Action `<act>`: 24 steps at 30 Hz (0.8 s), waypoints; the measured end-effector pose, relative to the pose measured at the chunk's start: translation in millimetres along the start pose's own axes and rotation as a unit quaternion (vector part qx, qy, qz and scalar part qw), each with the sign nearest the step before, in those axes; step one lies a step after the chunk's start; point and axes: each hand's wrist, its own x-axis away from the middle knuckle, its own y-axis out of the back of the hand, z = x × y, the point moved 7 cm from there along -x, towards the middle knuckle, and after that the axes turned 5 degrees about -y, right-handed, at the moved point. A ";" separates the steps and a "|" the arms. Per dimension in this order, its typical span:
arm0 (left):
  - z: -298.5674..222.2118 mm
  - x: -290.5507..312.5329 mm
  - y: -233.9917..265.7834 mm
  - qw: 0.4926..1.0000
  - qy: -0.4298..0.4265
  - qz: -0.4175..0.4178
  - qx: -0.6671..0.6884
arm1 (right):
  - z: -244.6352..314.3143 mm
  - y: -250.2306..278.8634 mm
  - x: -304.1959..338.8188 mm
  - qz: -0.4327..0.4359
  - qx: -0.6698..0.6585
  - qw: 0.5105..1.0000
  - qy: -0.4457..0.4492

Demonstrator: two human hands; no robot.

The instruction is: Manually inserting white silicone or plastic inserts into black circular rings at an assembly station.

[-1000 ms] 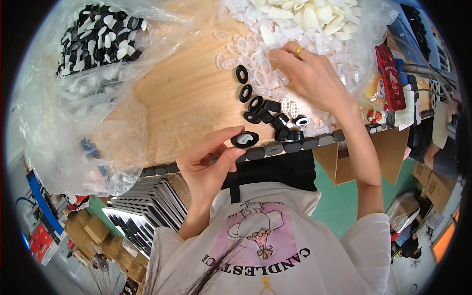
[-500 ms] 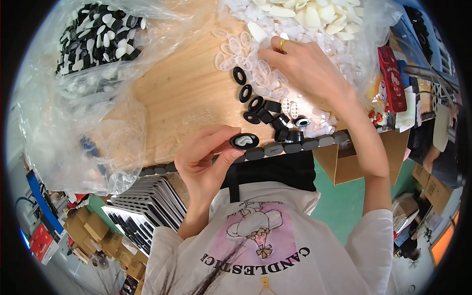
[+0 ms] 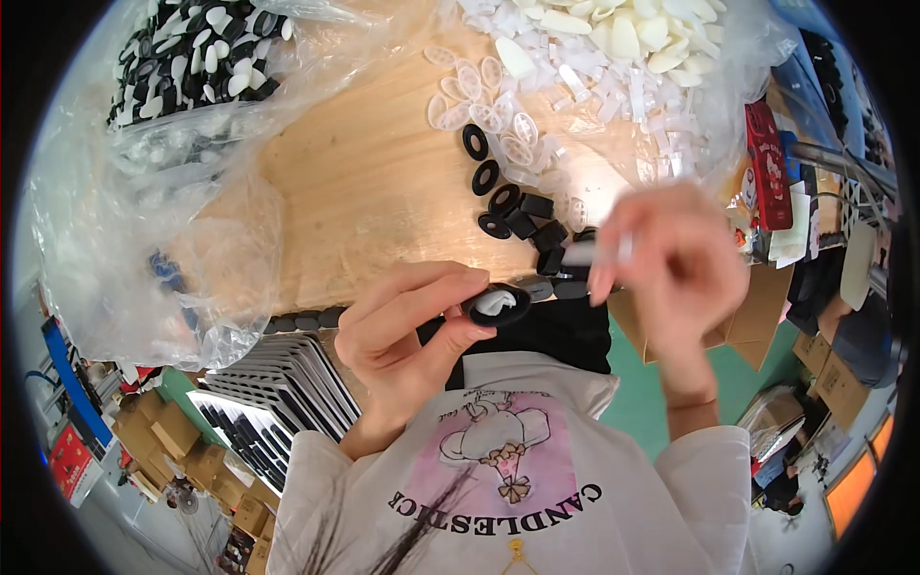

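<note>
My left hand [image 3: 407, 331] pinches a black oval part with a white insert [image 3: 498, 305] just over the near edge of the wooden table [image 3: 374, 182]. My right hand [image 3: 676, 264], blurred by motion, grips a small clear plastic piece [image 3: 599, 252] between fingertips, a short way right of the black part. Several loose black oval rings and caps [image 3: 513, 216] lie on the table beyond both hands. Clear oval pieces [image 3: 484, 96] are scattered farther back.
A plastic bag of black and white oval parts [image 3: 182, 57] sits at the back left. Another bag of white parts [image 3: 623, 38] lies at the back right. A red packet [image 3: 767, 163] stands at the right edge. Cardboard boxes [image 3: 182, 441] and stacked trays [image 3: 278, 383] stand on the floor below.
My right hand has come back from the pile of clear pieces toward my left hand, carrying a clear piece. My left hand has kept hold of the black oval part.
</note>
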 end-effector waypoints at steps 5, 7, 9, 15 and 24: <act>-15.0 -1.8 -9.3 0.998 -0.055 0.031 -0.027 | 18.0 -19.6 27.3 -0.010 0.046 0.995 0.090; -16.9 -1.3 -9.8 0.998 -0.056 0.031 -0.024 | 20.0 -19.1 28.6 -0.025 0.047 0.994 0.093; -19.2 0.3 -10.5 0.997 -0.067 0.036 -0.031 | 22.7 -21.7 29.9 -0.004 0.059 0.993 0.104; -21.8 2.4 -13.3 0.995 -0.067 0.053 -0.041 | 24.4 -22.5 30.3 0.005 0.090 0.987 0.134; -19.9 2.9 -12.9 0.994 -0.083 0.050 -0.053 | 22.3 -29.0 20.4 0.065 0.048 0.994 0.079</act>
